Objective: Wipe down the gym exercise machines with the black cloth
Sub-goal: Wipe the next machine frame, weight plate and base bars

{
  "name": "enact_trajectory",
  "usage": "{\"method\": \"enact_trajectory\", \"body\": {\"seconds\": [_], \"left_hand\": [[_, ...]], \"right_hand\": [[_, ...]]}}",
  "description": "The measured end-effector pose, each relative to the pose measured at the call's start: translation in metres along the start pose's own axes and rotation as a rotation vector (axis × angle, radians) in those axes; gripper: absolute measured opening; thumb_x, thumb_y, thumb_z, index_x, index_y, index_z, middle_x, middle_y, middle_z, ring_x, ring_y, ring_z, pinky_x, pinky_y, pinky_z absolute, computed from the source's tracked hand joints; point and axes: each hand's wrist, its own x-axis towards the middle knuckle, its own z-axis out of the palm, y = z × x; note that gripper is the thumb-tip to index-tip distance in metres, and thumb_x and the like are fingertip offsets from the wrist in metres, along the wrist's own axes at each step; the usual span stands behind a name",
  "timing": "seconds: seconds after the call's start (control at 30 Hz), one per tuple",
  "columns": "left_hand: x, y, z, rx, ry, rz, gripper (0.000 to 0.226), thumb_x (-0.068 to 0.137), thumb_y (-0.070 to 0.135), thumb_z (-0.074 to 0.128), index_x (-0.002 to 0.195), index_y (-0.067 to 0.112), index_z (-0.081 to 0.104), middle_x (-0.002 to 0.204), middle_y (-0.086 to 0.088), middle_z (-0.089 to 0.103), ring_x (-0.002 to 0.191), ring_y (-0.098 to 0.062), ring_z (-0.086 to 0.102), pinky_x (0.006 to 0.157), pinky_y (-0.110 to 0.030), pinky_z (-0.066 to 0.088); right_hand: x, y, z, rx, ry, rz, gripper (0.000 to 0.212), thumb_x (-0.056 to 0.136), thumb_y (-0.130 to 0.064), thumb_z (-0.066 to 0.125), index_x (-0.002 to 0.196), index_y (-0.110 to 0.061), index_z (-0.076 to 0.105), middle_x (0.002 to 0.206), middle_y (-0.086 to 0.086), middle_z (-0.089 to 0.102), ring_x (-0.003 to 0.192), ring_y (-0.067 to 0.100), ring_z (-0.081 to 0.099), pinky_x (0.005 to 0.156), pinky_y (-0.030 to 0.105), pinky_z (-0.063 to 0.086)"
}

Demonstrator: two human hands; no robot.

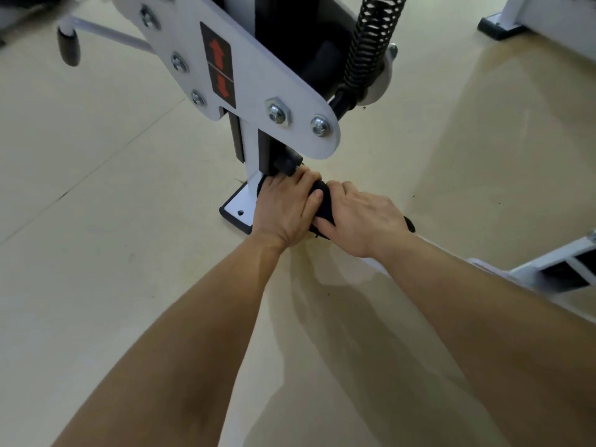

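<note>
A white gym machine (251, 75) with bolts and a red-arrow sticker rises from a base foot (237, 208) on the floor. Low on the machine's frame, just right of the foot, both hands meet on the black cloth (322, 204). My left hand (283, 208) lies over the cloth's left part with fingers curled round it, thumb across the cloth. My right hand (358, 217) grips the cloth's right part; a black end (410, 224) sticks out past the wrist. Most of the cloth is hidden under the hands.
A black coiled spring (367, 43) hangs on the machine's right side. A white bar with a black grip (68, 46) stands at the upper left. White frame parts lie at the right edge (554, 269) and top right (516, 21). Beige floor surrounds the base.
</note>
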Motion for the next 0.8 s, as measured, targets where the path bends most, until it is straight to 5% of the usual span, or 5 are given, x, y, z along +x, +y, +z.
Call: {"method": "enact_trajectory", "body": {"seconds": [0.33,0.43,0.7,0.8], "left_hand": [[-0.023,0.07,0.004,-0.116,0.045,0.088,0.034,0.099,0.038,0.039,0.114,0.018,0.063,0.113,0.0,0.062,0.115,-0.025,0.051,0.108,-0.041,0.034],[-0.019,0.054,0.0,-0.112,0.015,0.148,0.038,0.1,0.041,0.034,0.117,0.022,0.061,0.114,0.003,0.061,0.115,-0.021,0.051,0.106,-0.037,0.035],[-0.002,0.011,-0.001,-0.027,0.019,-0.026,0.041,0.097,0.04,0.031,0.111,0.019,0.064,0.115,-0.005,0.062,0.092,-0.03,0.058,0.087,-0.042,0.04],[-0.007,0.025,0.001,-0.05,0.053,-0.05,0.04,0.098,0.036,0.031,0.109,0.017,0.064,0.114,-0.005,0.062,0.106,-0.028,0.056,0.093,-0.042,0.041]], "right_hand": [[-0.089,0.037,0.004,-0.227,0.091,0.068,0.067,0.097,-0.057,0.039,0.146,-0.012,0.03,0.117,0.009,0.054,0.094,0.03,0.058,0.067,0.039,0.042],[-0.075,0.029,-0.001,-0.231,0.077,0.064,0.064,0.096,-0.057,0.037,0.141,-0.011,0.032,0.116,0.009,0.053,0.093,0.029,0.058,0.061,0.035,0.035],[-0.025,0.001,0.007,-0.119,0.114,0.025,0.056,0.097,-0.056,0.047,0.133,-0.015,0.034,0.119,0.007,0.053,0.1,0.028,0.058,0.064,0.038,0.036],[-0.037,0.005,0.008,-0.158,0.158,0.033,0.062,0.097,-0.056,0.048,0.139,-0.013,0.034,0.12,0.009,0.054,0.101,0.03,0.057,0.066,0.038,0.035]]}}
